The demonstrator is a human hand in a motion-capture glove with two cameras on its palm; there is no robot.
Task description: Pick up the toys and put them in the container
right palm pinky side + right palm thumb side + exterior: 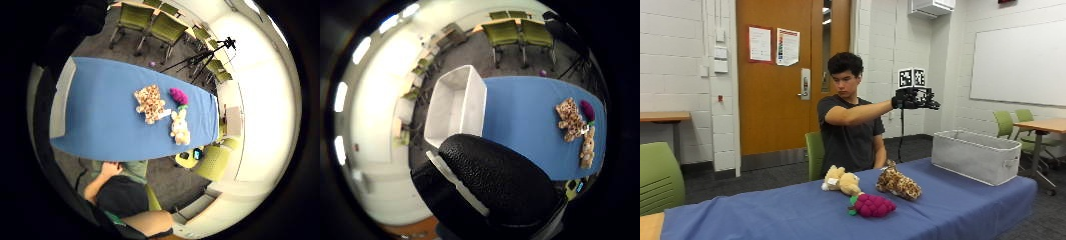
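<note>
Outside view: a person sits behind a table (pixel 959 210) covered in blue cloth, the right arm raised and stretched out to the side. The gloved right hand (pixel 914 99) hangs high in the air, above the gap between the toys and the bin (pixel 976 155), holding nothing; whether its fingers are straight or curled cannot be told. The grey fabric bin stands at one end of the table. Well apart from it lie three toys close together: a cream bunny (pixel 842 181), a spotted leopard (pixel 898 183) just beside it, and a magenta plush (pixel 872 205) with a green stem nearer the table's front edge.

Little finger side palm view: from above, the leopard (pixel 149 103), the plush (pixel 178 95) and the bunny (pixel 180 127) lie clustered on the cloth, all outside the bin.

Thumb side palm view: the black glove fills the foreground; beyond it the bin (pixel 475 102) shows bare inside, with the toys at the table's far end.
</note>
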